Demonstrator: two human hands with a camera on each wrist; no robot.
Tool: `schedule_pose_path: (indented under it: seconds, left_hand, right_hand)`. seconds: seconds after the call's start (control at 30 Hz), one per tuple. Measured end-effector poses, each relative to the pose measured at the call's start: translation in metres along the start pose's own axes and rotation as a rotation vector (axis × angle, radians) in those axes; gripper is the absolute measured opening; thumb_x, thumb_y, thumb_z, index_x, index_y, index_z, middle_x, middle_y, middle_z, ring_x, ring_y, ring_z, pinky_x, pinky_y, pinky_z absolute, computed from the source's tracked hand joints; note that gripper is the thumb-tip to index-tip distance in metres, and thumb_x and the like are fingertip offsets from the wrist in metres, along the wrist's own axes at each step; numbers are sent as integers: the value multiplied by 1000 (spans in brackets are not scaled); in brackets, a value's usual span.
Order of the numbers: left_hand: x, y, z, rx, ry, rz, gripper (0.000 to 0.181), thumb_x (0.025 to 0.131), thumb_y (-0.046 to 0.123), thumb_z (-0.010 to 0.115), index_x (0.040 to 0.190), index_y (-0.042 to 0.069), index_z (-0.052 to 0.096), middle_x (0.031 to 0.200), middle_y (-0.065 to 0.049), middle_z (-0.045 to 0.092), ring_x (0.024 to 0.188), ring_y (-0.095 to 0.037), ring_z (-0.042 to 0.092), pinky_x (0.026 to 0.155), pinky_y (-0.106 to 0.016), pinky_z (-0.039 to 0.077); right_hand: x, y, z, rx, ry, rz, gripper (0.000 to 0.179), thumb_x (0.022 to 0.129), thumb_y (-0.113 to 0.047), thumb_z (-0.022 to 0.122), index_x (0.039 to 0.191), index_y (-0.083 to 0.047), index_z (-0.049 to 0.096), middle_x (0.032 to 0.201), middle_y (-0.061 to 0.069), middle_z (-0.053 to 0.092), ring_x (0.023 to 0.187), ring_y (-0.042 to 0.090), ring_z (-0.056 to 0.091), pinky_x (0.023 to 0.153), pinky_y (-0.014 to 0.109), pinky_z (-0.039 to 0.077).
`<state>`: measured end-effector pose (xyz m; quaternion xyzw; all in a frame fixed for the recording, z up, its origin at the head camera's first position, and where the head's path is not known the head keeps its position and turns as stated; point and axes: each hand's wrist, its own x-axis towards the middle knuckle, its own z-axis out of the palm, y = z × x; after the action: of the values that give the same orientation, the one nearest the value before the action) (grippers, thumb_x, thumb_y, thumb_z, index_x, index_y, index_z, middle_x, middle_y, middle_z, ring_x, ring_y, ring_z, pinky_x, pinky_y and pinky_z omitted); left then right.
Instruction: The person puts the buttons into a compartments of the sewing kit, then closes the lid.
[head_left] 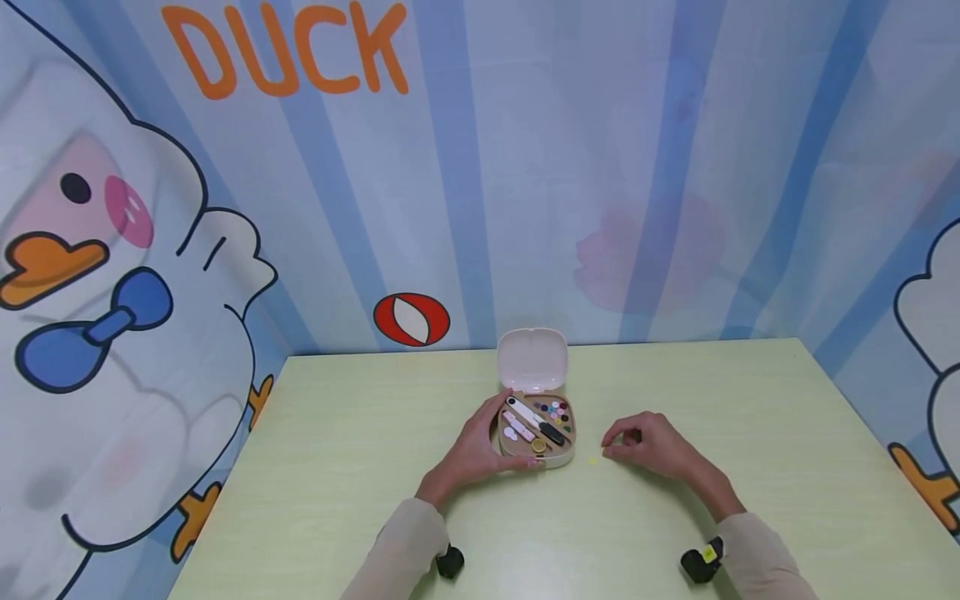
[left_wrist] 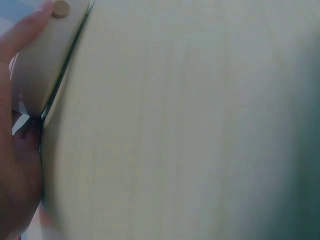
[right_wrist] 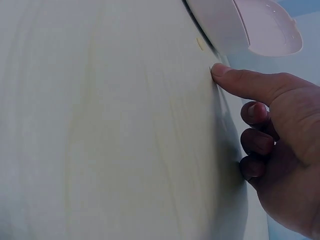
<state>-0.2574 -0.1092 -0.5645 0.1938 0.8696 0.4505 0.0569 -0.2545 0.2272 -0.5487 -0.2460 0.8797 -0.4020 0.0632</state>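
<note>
A small beige sewing box [head_left: 558,460] stands on the table, its pale pink lid [head_left: 532,360] raised at the back. My left hand [head_left: 480,440] holds the box, thumb along its front and fingers along its left side. In the left wrist view, the thumb lies beside a round tan button catch [left_wrist: 60,9]. Inside are a white-and-black tool [head_left: 536,420], a pink tool [head_left: 517,426], a gold round piece [head_left: 538,446] and several coloured beads or buttons [head_left: 555,410]. My right hand [head_left: 652,446] hovers low, fingers loosely bent, near a tiny yellow piece [head_left: 593,461]. Nothing shows between its fingertips.
The pale wooden table [head_left: 360,433] meets a blue striped curtain [head_left: 525,167] printed with cartoon ducks. Dark wrist cameras hang below both sleeves, the left camera [head_left: 450,562] and the right camera [head_left: 702,564], close to the tabletop.
</note>
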Motion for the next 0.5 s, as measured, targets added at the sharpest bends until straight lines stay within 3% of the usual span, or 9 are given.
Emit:
schedule_pose_path:
  seconds: [0.5]
  left_hand:
    - [-1,1,-1,2,-4,-5,119,72,57,91,166,27,25,166,2,32,152,-21,30,121,-52,31]
  right_hand:
    - [6,-7,-5,-23,7,53,5,90,-11,82,92,-14,79,69,-7,55,63,10,48,58,23,38]
